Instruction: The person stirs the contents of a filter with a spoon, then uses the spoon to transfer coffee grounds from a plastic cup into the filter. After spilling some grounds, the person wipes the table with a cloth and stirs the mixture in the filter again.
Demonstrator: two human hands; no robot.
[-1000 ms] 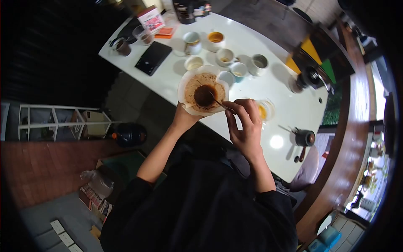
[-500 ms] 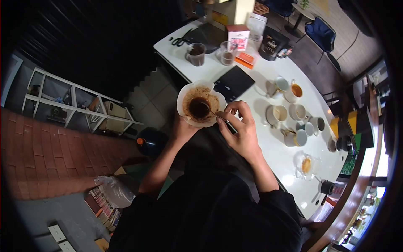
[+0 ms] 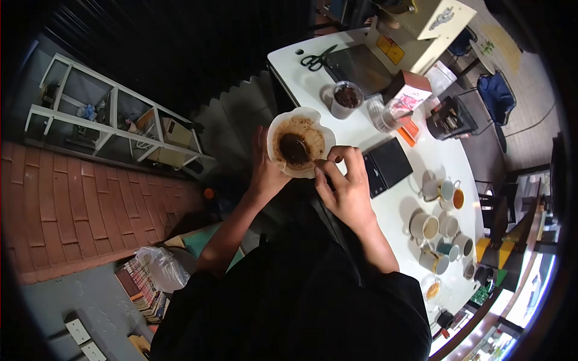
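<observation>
My left hand (image 3: 269, 175) is closed around the left and underside of a white paper coffee filter (image 3: 330, 137), its fingers partly hidden behind it. Dark wet coffee grounds (image 3: 294, 149) lie in the filter, with brown residue up its walls. Thumb and fingers of my right hand (image 3: 349, 191) pinch a thin metal spoon (image 3: 315, 163) at the filter's right rim; its bowl end is hard to make out inside. Whatever supports the filter from below is hidden. Right of the filter, a black scale (image 3: 392, 168) lies on the white table (image 3: 394, 221).
A plastic cup of grounds (image 3: 346, 100), a clear cup (image 3: 382, 114), scissors (image 3: 314, 60) and a box (image 3: 410, 93) stand or lie further back. Several mugs (image 3: 424, 226) are on the right. A white shelf frame (image 3: 114, 129) and brick wall (image 3: 90, 204) are on the left.
The view has swung, so the table and its things sit further right and lower. Both hands still hold the filter and spoon; the filter's opening looks slightly more tilted, and less of the spoon shows.
</observation>
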